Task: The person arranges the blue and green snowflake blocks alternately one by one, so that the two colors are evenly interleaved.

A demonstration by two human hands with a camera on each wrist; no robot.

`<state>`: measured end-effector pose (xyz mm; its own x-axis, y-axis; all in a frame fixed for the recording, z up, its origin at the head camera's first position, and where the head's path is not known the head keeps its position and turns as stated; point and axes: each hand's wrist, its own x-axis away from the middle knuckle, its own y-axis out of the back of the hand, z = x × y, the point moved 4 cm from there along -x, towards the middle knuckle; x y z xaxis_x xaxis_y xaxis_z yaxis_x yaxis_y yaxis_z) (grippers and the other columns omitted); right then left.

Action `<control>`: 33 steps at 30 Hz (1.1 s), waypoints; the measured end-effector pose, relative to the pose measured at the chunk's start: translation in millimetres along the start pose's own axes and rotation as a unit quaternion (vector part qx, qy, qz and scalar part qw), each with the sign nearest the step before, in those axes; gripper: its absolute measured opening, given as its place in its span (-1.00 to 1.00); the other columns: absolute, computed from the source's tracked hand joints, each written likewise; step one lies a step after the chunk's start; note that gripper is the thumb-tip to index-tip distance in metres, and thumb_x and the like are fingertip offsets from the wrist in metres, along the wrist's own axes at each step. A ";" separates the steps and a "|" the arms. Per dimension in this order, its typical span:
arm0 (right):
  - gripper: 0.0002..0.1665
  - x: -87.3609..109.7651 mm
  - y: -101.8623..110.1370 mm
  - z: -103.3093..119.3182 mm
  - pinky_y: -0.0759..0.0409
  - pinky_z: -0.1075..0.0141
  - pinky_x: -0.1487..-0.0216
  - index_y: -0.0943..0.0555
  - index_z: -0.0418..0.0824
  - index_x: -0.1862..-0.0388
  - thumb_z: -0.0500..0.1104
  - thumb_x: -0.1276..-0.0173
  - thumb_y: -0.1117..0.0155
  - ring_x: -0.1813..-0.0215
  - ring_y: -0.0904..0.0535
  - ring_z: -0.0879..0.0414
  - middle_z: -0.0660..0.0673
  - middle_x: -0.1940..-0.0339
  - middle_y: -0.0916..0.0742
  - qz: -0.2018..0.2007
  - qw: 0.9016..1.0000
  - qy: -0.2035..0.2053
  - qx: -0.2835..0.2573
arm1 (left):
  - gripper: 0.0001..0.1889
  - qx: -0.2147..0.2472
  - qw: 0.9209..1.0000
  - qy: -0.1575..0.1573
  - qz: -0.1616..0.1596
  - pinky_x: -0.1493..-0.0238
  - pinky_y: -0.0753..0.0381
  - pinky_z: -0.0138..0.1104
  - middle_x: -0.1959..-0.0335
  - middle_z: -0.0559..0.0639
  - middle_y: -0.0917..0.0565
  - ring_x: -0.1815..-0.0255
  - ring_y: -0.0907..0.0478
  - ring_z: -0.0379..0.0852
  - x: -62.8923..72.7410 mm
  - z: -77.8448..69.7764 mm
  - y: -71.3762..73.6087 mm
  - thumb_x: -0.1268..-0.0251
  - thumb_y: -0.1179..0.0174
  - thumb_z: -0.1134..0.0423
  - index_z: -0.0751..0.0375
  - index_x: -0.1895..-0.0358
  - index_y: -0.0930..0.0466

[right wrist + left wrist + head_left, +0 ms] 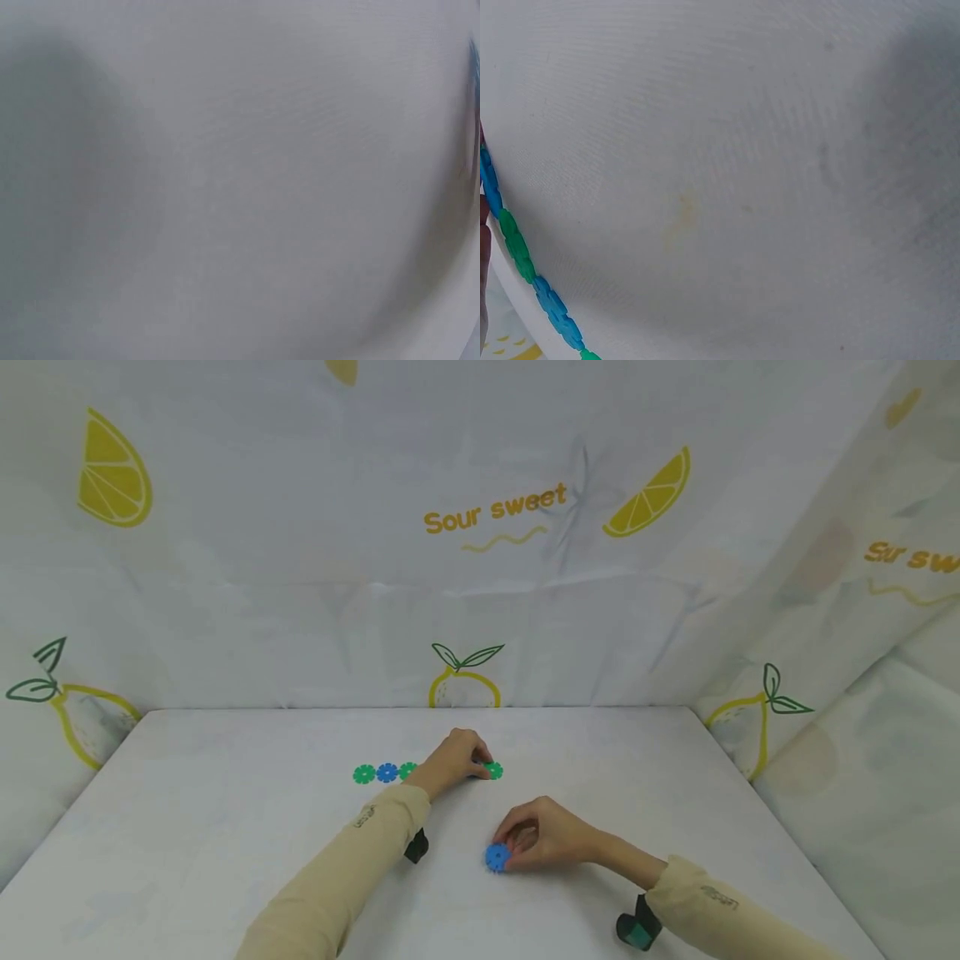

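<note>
A row of flat, notched plastic discs, green and blue by turns, lies near the far side of the table; its left end is a green disc beside a blue disc. My left hand pinches the row near its right end, by the last green disc, and covers the middle discs. Joined edge to edge, the discs show at the left border of the left wrist view. Closer to me, my right hand holds a loose blue disc between thumb and fingers, apart from the row.
White table with a far edge against a hanging white cloth printed with lemons. More cloth hangs at the right. A dark wrist camera sits under the right wrist, another under the left.
</note>
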<state>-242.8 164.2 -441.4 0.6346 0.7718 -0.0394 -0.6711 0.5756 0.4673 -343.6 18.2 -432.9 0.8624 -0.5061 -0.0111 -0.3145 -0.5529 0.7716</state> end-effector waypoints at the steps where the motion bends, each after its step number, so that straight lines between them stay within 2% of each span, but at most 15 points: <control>1: -0.73 1.7 2.2 -1.6 -0.69 0.25 0.23 -0.68 -0.34 0.18 -0.30 -0.11 -0.48 0.26 -0.65 0.09 -0.18 0.24 -0.74 -0.010 1.000 -0.004 0.000 | -0.83 -0.001 1.000 0.000 0.001 -0.05 -0.54 -0.23 0.27 0.03 -0.69 0.10 -0.58 -0.04 0.0 -0.2 -0.1 -0.03 -0.43 0.35 0.29 0.27 -0.73; 7: -0.70 9.3 17.7 -12.9 -0.67 0.26 0.18 -0.68 -0.36 0.15 -0.31 -0.12 -0.46 0.23 -0.67 0.08 -0.20 0.20 -0.74 -0.064 0.997 -0.030 -0.001 | -0.84 -0.002 1.000 -0.003 0.001 -0.10 -0.50 -0.20 0.29 0.03 -0.70 0.06 -0.55 -0.01 0.0 -0.6 -1.1 -0.03 -0.43 0.35 0.28 0.28 -0.74; 12: -0.71 10.3 32.6 -22.6 -0.62 0.35 0.12 -0.70 -0.28 0.17 -0.24 -0.11 -0.49 0.27 -0.67 0.13 -0.10 0.25 -0.76 -0.101 0.993 -0.060 0.031 | -0.85 0.000 1.000 -0.004 0.000 -0.08 -0.51 -0.20 0.30 0.02 -0.71 0.07 -0.56 -0.02 -0.4 -0.6 -1.9 -0.04 -0.42 0.36 0.28 0.28 -0.74; 16: -0.73 9.4 43.8 -28.8 -0.60 0.38 0.13 -0.71 -0.25 0.18 -0.22 -0.11 -0.49 0.30 -0.68 0.14 -0.06 0.30 -0.76 -0.124 0.989 -0.062 0.044 | -0.85 0.002 1.000 -0.006 0.000 -0.08 -0.50 -0.19 0.30 0.02 -0.71 0.08 -0.54 -0.02 0.0 -0.6 -1.0 -0.03 -0.42 0.37 0.29 0.29 -0.73; 20: -0.71 9.7 54.1 -35.4 -0.60 0.40 0.14 -0.71 -0.30 0.18 -0.22 -0.11 -0.49 0.30 -0.69 0.13 -0.11 0.32 -0.76 -0.152 0.986 -0.070 0.029 | -0.85 -0.001 1.000 0.006 0.002 -0.07 -0.49 -0.20 0.30 0.01 -0.70 0.08 -0.50 -0.04 0.3 -0.4 -0.8 -0.04 -0.42 0.36 0.27 0.28 -0.74; 25: -0.69 12.3 65.7 -46.2 -0.60 0.42 0.10 -0.70 -0.34 0.16 -0.22 -0.13 -0.48 0.23 -0.70 0.10 -0.18 0.24 -0.76 -0.181 0.979 -0.093 0.006 | -0.86 0.000 1.000 0.021 0.003 -0.06 -0.50 -0.21 0.30 0.00 -0.69 0.07 -0.49 -0.05 0.3 -1.0 -1.3 -0.04 -0.42 0.35 0.26 0.29 -0.74; 31: -0.65 9.4 74.4 -55.0 -0.62 0.42 0.11 -0.68 -0.37 0.12 -0.20 -0.15 -0.46 0.19 -0.69 0.10 -0.24 0.15 -0.74 -0.215 0.969 -0.121 -0.016 | -0.85 -0.001 1.000 0.014 -0.002 -0.07 -0.50 -0.23 0.30 -0.01 -0.69 0.08 -0.52 -0.06 -0.5 0.0 -1.9 -0.03 -0.43 0.34 0.25 0.30 -0.74; 33: -0.65 5.9 75.8 -55.0 -0.62 0.43 0.11 -0.68 -0.38 0.12 -0.20 -0.17 -0.45 0.19 -0.69 0.12 -0.24 0.15 -0.74 -0.216 0.969 -0.122 -0.008 | -0.85 -0.004 1.000 0.009 -0.004 -0.05 -0.51 -0.24 0.30 -0.01 -0.69 0.10 -0.53 -0.07 -1.0 1.2 -1.7 -0.03 -0.43 0.33 0.25 0.30 -0.74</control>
<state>-311.0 227.2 -454.8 0.9282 0.3717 -0.0183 -0.3263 0.8364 0.4405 -344.4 18.9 -434.9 0.8716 -0.4902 -0.0056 -0.3047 -0.5507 0.7771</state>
